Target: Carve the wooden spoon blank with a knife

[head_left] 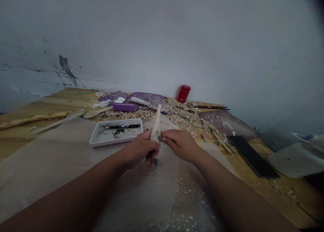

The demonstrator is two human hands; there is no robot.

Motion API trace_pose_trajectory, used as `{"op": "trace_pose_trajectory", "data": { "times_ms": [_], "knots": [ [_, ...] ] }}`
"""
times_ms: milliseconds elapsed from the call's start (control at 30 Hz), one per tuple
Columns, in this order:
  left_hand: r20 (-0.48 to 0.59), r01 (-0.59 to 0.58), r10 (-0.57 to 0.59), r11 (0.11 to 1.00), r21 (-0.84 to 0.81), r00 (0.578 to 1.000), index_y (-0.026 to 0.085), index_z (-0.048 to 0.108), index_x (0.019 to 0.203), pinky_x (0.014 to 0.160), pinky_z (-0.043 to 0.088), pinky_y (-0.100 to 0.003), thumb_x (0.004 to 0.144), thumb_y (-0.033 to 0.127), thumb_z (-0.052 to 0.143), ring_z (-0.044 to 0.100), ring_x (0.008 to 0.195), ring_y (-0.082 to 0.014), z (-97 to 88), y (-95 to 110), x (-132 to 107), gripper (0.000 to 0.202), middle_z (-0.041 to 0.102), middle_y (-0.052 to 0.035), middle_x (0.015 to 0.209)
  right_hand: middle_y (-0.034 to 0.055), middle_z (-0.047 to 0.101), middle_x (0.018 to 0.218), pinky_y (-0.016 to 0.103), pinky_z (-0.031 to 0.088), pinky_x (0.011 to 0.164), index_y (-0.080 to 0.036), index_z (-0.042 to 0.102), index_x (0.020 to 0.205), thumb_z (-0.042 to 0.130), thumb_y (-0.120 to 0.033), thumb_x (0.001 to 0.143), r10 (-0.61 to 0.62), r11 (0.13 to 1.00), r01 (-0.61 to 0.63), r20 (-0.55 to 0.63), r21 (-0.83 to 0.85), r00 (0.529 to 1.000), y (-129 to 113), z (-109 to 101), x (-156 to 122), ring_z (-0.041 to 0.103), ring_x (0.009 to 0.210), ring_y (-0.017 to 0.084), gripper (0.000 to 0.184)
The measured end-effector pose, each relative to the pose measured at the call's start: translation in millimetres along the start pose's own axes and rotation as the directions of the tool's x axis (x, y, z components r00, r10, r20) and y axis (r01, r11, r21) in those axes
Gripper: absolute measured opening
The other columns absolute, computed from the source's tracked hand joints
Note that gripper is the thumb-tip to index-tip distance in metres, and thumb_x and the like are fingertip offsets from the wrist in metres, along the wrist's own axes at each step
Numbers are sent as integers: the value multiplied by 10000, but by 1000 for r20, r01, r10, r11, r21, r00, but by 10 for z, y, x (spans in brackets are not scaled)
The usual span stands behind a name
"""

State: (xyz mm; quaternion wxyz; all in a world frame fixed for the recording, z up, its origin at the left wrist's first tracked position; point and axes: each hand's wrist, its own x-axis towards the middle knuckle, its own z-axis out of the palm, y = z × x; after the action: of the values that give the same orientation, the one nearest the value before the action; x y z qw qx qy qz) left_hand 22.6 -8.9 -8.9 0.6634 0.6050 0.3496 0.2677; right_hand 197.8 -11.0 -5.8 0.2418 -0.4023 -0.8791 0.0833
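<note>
My left hand (142, 147) is closed around a pale carved piece of wood (157, 122), whose narrow end points up and away from me. My right hand (181, 144) is pinched against the near right side of the wood, by a dark spot. Anything between those right fingertips is too small to make out. Under my left fingers a small dark object (155, 162) with a thin tip shows, partly hidden. Just left of my hands stands a white tray (93, 140) holding a black-handled tool (124, 126) and small dark bits.
Wood shavings (194, 120) cover the back of the table. Behind are a purple box (125, 107) and a red canister (183, 93) near the wall. Wooden spoons (96, 113) and a long stick (35, 119) lie left. A black phone (253, 156) and a white container (295, 159) are right.
</note>
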Motion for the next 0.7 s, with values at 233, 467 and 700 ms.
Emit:
{"op": "trace_pose_trajectory", "data": {
  "times_ms": [233,467,700],
  "knots": [
    [1,67,-67,997,31,998,192,382,687,368,416,-215,636,115,390,249,280,-33,18,9,0,92,357,105,365,-5,620,803,208,339,626,-247,585,875,362,-296,868,14,991,-10,27,-134,1000,26,-17,-6,548,736,123,228],
    [20,104,-104,994,-44,994,189,402,680,344,433,-230,582,97,397,229,307,-37,38,37,-12,135,332,107,388,7,630,801,213,347,630,-230,579,920,369,-259,859,-4,992,-9,-100,-127,995,28,-52,-20,552,722,123,220],
    [9,117,-117,984,-137,993,184,423,693,340,437,-250,594,116,404,206,299,-41,44,78,-57,121,304,104,367,-7,571,658,194,345,565,-186,565,770,404,-245,842,101,995,-99,-212,21,972,137,-76,0,518,608,102,185]
  ]
}}
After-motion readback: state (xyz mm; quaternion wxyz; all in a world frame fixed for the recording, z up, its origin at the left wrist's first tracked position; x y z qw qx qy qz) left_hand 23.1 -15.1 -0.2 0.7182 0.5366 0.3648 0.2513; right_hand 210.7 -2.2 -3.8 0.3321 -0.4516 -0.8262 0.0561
